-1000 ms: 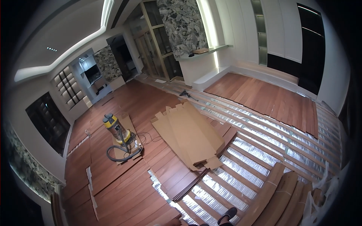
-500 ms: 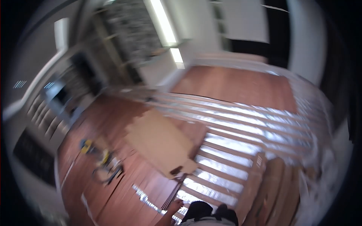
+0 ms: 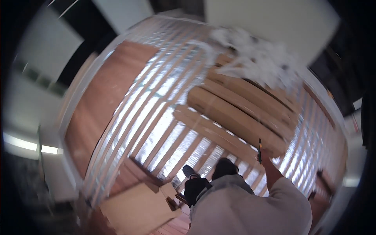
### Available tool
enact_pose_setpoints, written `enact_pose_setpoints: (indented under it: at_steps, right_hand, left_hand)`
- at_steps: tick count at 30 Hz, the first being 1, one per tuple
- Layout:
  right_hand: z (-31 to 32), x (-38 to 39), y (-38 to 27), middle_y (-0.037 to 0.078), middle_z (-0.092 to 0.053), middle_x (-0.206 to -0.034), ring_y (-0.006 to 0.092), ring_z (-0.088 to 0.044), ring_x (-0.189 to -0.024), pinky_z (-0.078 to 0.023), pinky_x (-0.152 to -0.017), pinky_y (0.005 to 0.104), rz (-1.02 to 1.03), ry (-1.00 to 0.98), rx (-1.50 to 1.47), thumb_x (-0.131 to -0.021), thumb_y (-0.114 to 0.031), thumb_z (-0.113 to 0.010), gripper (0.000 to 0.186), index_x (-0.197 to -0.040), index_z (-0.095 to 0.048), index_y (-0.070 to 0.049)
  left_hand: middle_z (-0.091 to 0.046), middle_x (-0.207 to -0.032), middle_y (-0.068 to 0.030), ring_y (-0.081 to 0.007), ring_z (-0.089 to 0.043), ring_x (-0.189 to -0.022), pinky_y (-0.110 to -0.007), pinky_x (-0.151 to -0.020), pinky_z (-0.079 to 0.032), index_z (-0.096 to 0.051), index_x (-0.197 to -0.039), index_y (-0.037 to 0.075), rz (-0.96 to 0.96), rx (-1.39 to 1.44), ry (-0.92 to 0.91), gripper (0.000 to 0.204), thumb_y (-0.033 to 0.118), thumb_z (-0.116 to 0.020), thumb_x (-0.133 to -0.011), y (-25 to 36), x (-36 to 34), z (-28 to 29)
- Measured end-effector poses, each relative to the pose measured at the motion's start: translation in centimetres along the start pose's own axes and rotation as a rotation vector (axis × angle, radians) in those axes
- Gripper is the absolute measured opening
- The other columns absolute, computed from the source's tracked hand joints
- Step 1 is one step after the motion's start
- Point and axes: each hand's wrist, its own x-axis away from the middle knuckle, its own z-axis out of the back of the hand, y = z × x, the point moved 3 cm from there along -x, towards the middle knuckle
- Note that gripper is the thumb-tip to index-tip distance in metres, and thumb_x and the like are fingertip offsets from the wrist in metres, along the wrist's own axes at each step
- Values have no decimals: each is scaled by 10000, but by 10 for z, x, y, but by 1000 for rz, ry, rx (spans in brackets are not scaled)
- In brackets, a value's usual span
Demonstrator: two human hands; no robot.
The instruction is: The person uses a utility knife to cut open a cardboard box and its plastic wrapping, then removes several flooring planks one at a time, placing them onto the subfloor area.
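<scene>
Dark slim tool [image 3: 259, 150] stands upright in the right hand [image 3: 264, 156], gripped near long cardboard boxes [image 3: 235, 117] at one o'clock; left hand is out of view.

Silver foil underlay [image 3: 172, 102] striped with pale wooden battens, reddish-brown floorboards [image 3: 105, 98] at left, tan cardboard boxes [image 3: 239, 117] stacked, white crumpled plastic wrap [image 3: 254, 58], light grey sleeve [image 3: 250, 211], black shoes [image 3: 225, 166].
</scene>
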Motion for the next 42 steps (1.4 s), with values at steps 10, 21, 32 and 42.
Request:
enact_pose_setpoints:
  at_steps: [10, 21, 32, 42]
  right_hand:
    - [-36, 244, 168, 88, -564, -642, 186, -534, -476, -455, -442, 333, -122, 226, -209, -976, -435, -534, 416, -886, -558, -29]
    - [-17, 354, 240, 72, -537, -626, 178, -538, -474, -460, -425, 320, -213, 459, -416, -879, -298, -713, 322, -843, -575, -9]
    - [31, 313, 241, 97, -622, -726, 163, -588, -550, -505, -481, 318, -360, 344, -162, -806, -272, -782, 380, -938, -603, 36]
    - [133, 214, 199, 109, -606, -705, 172, -601, -525, -503, -469, 327, -137, 429, -104, -827, -306, -764, 409, -913, -556, 36]
  left_hand:
    - [-691, -740, -65, -223, -626, -660, -374, -549, -499, -712, -743, 90, -192, 204, 123, 257, 264, -572, -871, 10, -234, 369]
    - [-692, -855, -112, -207, -666, -686, -326, -584, -565, -581, -1161, 52, -425, 397, -319, 273, 208, -594, -937, 243, -310, 299]
    - [-679, -930, -132, -235, -674, -813, -346, -686, -557, -602, -1118, -19, -402, -159, -456, 281, 161, -617, -903, 239, -253, 181]
    - [-665, -750, -97, -209, -644, -704, -337, -620, -537, -688, -910, 11, -1144, -630, -318, 429, 421, -571, -957, 227, -227, 213]
